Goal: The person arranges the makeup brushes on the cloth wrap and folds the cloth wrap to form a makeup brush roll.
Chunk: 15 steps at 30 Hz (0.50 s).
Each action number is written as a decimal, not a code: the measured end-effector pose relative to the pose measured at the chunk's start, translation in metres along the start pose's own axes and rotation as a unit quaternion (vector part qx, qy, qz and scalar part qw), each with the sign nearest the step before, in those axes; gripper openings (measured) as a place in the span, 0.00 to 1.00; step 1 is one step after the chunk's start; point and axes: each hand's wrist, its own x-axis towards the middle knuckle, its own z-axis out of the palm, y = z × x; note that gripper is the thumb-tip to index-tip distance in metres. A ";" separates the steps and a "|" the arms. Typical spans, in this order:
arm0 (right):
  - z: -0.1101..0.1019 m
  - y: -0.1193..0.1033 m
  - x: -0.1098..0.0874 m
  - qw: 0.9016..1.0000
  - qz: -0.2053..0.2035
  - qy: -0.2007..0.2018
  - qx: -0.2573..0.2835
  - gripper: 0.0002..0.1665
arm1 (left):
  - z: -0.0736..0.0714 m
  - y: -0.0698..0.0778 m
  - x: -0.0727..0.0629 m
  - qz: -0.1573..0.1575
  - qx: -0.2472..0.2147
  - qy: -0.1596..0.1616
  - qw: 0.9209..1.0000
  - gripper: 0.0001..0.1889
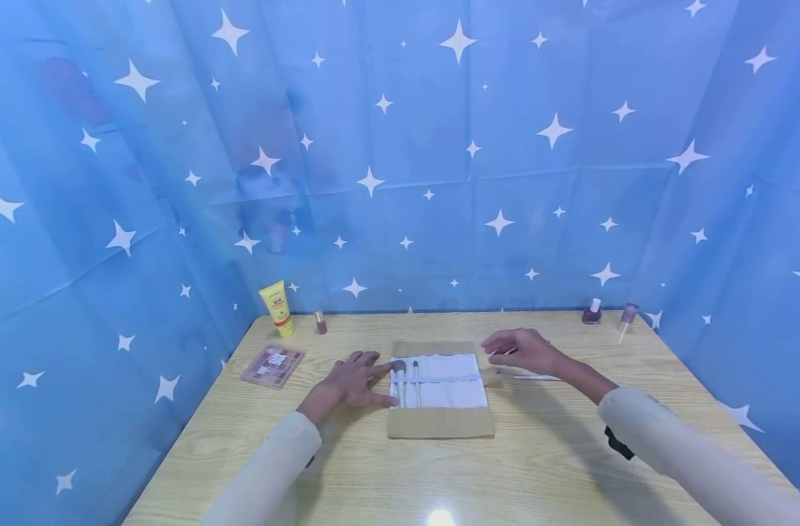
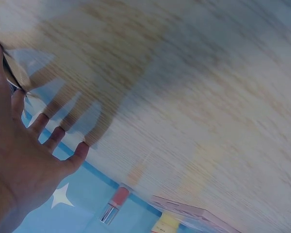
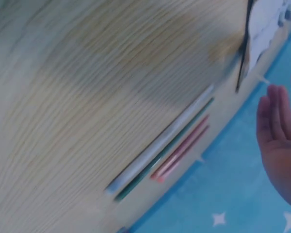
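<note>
A fabric brush roll (image 1: 439, 424) lies unfolded on the table, tan outside with a white lining. Near its left end, a fluffy makeup brush (image 1: 400, 380) and a thinner brush (image 1: 416, 383) stand in the slots behind a band. My left hand (image 1: 356, 381) rests with spread fingers at the roll's left edge, fingertips by the fluffy brush. Just past the right edge hovers my right hand (image 1: 521, 351), its fingers (image 3: 277, 114) fairly straight in the right wrist view. Close by on the table lie a white stick (image 3: 160, 141), a green one (image 3: 165, 150) and two pink ones (image 3: 182, 148).
At the back left are a yellow tube (image 1: 277, 310), a small red bottle (image 1: 321, 322) and an eyeshadow palette (image 1: 273, 366). A dark nail polish bottle (image 1: 592, 314) and a purplish bottle (image 1: 628, 314) stand back right. A blue starred curtain (image 1: 400, 183) surrounds the table (image 1: 347, 482).
</note>
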 end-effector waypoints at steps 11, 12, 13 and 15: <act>-0.029 0.014 -0.028 0.999 0.006 0.028 -0.038 0.16 | 0.000 -0.001 0.000 -0.003 -0.004 -0.001 1.000 0.47; -0.031 0.016 -0.030 0.999 0.006 0.030 -0.040 0.16 | 0.000 0.000 0.000 -0.003 -0.002 -0.001 1.000 0.47; -0.032 0.017 -0.033 0.999 0.005 0.031 -0.043 0.15 | 0.000 0.000 0.000 -0.003 -0.002 -0.001 1.000 0.47; -0.036 0.021 -0.038 0.998 0.003 0.030 -0.052 0.15 | 0.000 -0.001 0.000 -0.003 0.002 -0.002 1.000 0.48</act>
